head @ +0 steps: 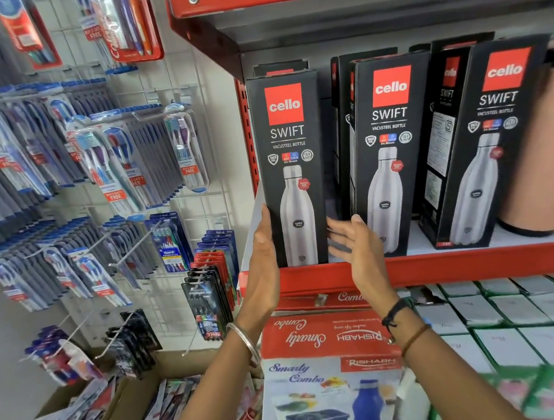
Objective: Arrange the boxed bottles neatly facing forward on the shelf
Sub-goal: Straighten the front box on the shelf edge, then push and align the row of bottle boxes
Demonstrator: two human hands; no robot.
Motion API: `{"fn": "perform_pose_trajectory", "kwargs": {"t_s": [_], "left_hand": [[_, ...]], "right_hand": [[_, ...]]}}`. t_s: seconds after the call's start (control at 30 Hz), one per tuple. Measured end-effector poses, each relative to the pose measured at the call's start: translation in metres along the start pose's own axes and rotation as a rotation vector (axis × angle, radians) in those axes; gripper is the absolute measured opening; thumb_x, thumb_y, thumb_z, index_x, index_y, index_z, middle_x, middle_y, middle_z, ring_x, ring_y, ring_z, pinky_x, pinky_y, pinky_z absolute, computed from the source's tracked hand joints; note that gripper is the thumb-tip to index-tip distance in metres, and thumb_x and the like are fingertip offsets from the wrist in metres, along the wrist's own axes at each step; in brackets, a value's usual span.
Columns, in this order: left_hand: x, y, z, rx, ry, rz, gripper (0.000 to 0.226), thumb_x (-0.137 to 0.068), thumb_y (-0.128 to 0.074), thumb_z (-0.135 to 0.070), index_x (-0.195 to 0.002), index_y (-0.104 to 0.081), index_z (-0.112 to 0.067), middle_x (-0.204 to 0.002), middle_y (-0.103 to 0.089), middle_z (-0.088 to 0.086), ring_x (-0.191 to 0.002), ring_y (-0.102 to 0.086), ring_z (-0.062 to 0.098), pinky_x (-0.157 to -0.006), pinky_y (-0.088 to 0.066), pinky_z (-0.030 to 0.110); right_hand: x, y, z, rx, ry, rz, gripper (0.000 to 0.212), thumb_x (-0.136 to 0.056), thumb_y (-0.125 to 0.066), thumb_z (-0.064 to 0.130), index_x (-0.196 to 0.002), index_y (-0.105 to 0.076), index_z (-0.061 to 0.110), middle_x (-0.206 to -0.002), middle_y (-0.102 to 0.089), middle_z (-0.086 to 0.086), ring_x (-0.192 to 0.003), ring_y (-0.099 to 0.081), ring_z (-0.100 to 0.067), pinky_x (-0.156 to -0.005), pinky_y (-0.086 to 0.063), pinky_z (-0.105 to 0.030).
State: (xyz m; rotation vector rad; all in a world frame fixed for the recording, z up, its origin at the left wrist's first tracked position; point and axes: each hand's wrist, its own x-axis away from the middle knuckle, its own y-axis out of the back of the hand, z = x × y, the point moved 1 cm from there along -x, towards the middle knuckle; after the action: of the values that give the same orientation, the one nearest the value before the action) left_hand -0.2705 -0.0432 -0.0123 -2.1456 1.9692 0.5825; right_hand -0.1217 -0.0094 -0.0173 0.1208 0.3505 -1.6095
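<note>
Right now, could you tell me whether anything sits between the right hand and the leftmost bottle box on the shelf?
Nothing visible does. The right hand is open beside the leftmost bottle box, in the bare gap between it and the middle box. The left hand lies flat against the box's other side.

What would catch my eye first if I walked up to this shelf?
Probably the three black bottle boxes in a front row on the red shelf. Both hands flank the leftmost box: the left hand touching its side, the right hand open beside it. Toothbrush packs hang to the left.
</note>
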Motion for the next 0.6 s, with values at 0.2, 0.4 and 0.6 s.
{"fn": "perform_pose_trajectory", "kwargs": {"t_s": [0.2, 0.4, 0.6], "left_hand": [[0.008, -0.011, -0.011, -0.048, -0.119, -0.177, 0.066, -0.086, -0.007, -0.073, -0.144, -0.018, -0.043, -0.151, -0.024, -0.024, -0.148, -0.022, 0.011, -0.122, -0.021, 0.045], [0.024, -0.067, -0.033, -0.237, -0.476, -0.074, 0.071, -0.088, -0.011, -0.072, -0.146, -0.026, -0.032, -0.149, -0.027, -0.014, -0.144, -0.023, 0.006, -0.119, -0.019, 0.023], [-0.005, -0.127, -0.027, -0.143, -0.240, 0.046, 0.080, -0.080, -0.012, -0.081, -0.146, -0.007, -0.036, -0.159, -0.007, -0.011, -0.149, -0.004, 0.004, -0.120, -0.006, 0.022]], "right_hand": [[0.006, 0.010, 0.002, 0.108, 0.029, 0.047, 0.050, -0.101, -0.025, 0.040, -0.125, -0.060, 0.012, -0.125, -0.064, -0.008, -0.115, -0.060, -0.018, -0.098, -0.049, -0.031], [0.016, 0.055, 0.014, 0.087, 0.548, -0.276, 0.044, -0.096, -0.034, 0.031, -0.120, -0.062, 0.008, -0.126, -0.063, -0.005, -0.122, -0.056, -0.009, -0.103, -0.041, -0.022], [-0.011, 0.095, 0.012, 0.101, 0.241, -0.219, 0.046, -0.099, -0.026, 0.042, -0.141, -0.037, 0.025, -0.146, -0.038, 0.010, -0.134, -0.036, 0.000, -0.116, -0.025, -0.024]]}}
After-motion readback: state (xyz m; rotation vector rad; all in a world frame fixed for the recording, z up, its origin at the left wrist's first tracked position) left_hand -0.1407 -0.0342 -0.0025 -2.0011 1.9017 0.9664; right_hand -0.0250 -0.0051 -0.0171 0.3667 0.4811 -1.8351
